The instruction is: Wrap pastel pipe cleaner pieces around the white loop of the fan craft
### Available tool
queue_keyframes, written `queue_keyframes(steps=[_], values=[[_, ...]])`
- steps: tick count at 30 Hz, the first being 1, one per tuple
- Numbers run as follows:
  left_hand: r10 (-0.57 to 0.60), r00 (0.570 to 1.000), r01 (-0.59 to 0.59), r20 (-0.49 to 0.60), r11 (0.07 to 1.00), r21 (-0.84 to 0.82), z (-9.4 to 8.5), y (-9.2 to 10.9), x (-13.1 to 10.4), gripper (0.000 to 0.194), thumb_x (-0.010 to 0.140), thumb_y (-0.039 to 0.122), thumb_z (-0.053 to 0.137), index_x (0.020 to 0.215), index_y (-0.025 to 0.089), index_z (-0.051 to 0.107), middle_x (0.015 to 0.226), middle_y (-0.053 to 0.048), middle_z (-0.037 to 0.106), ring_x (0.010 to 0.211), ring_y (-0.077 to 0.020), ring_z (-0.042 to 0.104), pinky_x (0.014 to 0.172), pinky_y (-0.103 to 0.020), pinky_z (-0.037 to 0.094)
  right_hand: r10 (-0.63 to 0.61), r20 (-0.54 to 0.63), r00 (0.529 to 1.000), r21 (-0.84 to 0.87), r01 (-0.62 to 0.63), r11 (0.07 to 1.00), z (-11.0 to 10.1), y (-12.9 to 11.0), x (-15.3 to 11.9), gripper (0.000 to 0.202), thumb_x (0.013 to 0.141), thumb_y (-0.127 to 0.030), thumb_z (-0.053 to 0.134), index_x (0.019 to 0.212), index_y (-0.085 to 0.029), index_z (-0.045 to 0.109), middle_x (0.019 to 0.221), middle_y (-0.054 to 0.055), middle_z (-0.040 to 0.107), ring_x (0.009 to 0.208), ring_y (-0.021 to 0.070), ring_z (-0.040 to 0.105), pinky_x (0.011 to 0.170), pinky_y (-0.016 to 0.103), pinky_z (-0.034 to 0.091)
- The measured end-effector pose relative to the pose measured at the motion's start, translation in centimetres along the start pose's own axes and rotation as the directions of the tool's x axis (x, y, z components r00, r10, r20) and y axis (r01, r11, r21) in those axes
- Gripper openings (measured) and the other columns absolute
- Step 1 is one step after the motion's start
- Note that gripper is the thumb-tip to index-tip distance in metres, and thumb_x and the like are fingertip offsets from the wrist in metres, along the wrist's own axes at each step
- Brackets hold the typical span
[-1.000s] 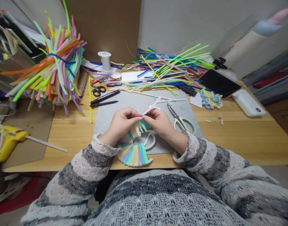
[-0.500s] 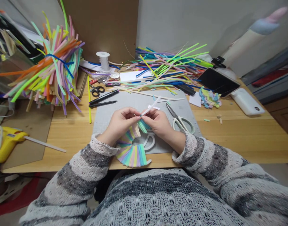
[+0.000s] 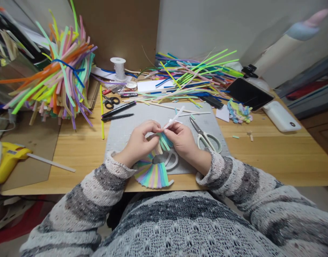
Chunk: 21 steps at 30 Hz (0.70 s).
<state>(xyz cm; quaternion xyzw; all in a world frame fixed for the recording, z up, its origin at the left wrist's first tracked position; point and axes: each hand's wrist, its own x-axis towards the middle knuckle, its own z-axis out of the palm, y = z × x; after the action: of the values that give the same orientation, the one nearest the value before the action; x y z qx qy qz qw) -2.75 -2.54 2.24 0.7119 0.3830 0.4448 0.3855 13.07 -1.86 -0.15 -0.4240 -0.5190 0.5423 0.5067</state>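
Observation:
A curved strip of pastel pipe cleaner pieces (image 3: 153, 175), in pink, yellow, blue, green and purple, hangs between my hands and bends down to the table's front edge. My left hand (image 3: 143, 141) is closed on its upper end, thumb and forefinger near the teal pieces. Close beside it, my right hand (image 3: 183, 139) pinches the same end, where a white pipe cleaner (image 3: 176, 117) sticks up to the right. Behind the strip lies a white loop (image 3: 171, 159). Scissors with pale handles (image 3: 207, 137) lie open right of my right hand.
A grey cutting mat (image 3: 121, 134) lies under my hands. Markers (image 3: 118, 111) and black scissors (image 3: 110, 102) are at its upper left. Loose pipe cleaners (image 3: 196, 75) pile up behind. A big bundle (image 3: 59, 75) and yellow glue gun (image 3: 12, 160) stand left; a phone (image 3: 249, 92) is right.
The left forefinger and thumb have moved apart, and the held end of the strip has shifted slightly up and right. More teal pieces show between my hands.

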Motion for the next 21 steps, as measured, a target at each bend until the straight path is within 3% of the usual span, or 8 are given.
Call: queue_keyframes(steps=[3, 7, 9, 11, 16, 21], values=[[0.043, 0.999, -0.043, 0.006, 0.993, 0.111, 0.17, 0.25, -0.13, 0.011, 0.074, 0.011, 0.058, 0.081, 0.018, 0.063, 0.092, -0.006, 0.063, 0.09, -0.0177, 0.058, 0.084, -0.031, 0.045, 0.003, -0.021, 1.0, -0.005, -0.003, 1.0, -0.16, 0.15, 0.24, 0.021, 0.071, -0.035, 0.069, 0.072, -0.017, 0.059, 0.071, 0.0, 0.06, 0.068, 0.0122, 0.054, 0.066, 0.026, 0.043], [-0.208, 0.975, 0.195, -0.075, 0.969, -0.148, 0.51, -0.31, -0.01, 0.019, 0.076, 0.027, 0.065, 0.091, 0.016, 0.063, 0.087, -0.005, 0.065, 0.081, -0.0165, 0.06, 0.075, -0.029, 0.048, -0.031, -0.005, 0.999, 0.008, 0.031, 0.999, -0.17, 0.07, 0.44, 0.025, 0.07, -0.04, 0.07, 0.075, -0.017, 0.06, 0.073, 0.0, 0.061, 0.07, 0.0124, 0.055, 0.068, 0.027, 0.045], [-0.309, 0.949, 0.284, -0.056, 0.921, -0.267, 0.55, -0.58, 0.12, 0.021, 0.073, 0.031, 0.069, 0.085, 0.015, 0.062, 0.081, -0.004, 0.065, 0.074, -0.0144, 0.06, 0.07, -0.027, 0.048, -0.04, 0.021, 0.999, 0.003, 0.04, 0.999, -0.09, 0.03, 0.38, 0.027, 0.071, -0.042, 0.07, 0.076, -0.018, 0.06, 0.073, 0.0, 0.061, 0.069, 0.0125, 0.056, 0.067, 0.027, 0.046], [-0.345, 0.937, 0.32, -0.048, 0.906, -0.277, 0.5, -0.64, 0.2, 0.02, 0.071, 0.031, 0.071, 0.077, 0.014, 0.061, 0.075, -0.002, 0.064, 0.07, -0.0128, 0.059, 0.066, -0.025, 0.046, -0.056, 0.044, 0.997, -0.006, 0.056, 0.998, -0.02, 0.04, 0.26, 0.028, 0.071, -0.044, 0.07, 0.077, -0.018, 0.06, 0.072, 0.0, 0.061, 0.069, 0.0128, 0.056, 0.065, 0.027, 0.046], [-0.327, 0.939, 0.31, -0.103, 0.939, -0.15, 0.47, -0.35, 0.03, 0.016, 0.072, 0.028, 0.069, 0.075, 0.014, 0.062, 0.071, -0.001, 0.064, 0.065, -0.0114, 0.056, 0.059, -0.023, 0.043, -0.122, 0.085, 0.989, -0.002, 0.123, 0.992, 0.04, -0.06, 0.02, 0.026, 0.074, -0.043, 0.069, 0.079, -0.019, 0.06, 0.078, 0.002, 0.062, 0.076, 0.0137, 0.059, 0.071, 0.028, 0.048], [-0.264, 0.959, 0.262, -0.107, 0.965, -0.026, 0.62, -0.42, -0.09, 0.013, 0.075, 0.027, 0.066, 0.074, 0.014, 0.063, 0.069, -0.002, 0.064, 0.063, -0.0116, 0.055, 0.058, -0.023, 0.041, -0.098, 0.086, 0.991, -0.016, 0.1, 0.995, 0.07, -0.16, -0.02, 0.027, 0.074, -0.042, 0.07, 0.078, -0.018, 0.059, 0.075, 0.001, 0.059, 0.07, 0.0122, 0.056, 0.064, 0.026, 0.046]])
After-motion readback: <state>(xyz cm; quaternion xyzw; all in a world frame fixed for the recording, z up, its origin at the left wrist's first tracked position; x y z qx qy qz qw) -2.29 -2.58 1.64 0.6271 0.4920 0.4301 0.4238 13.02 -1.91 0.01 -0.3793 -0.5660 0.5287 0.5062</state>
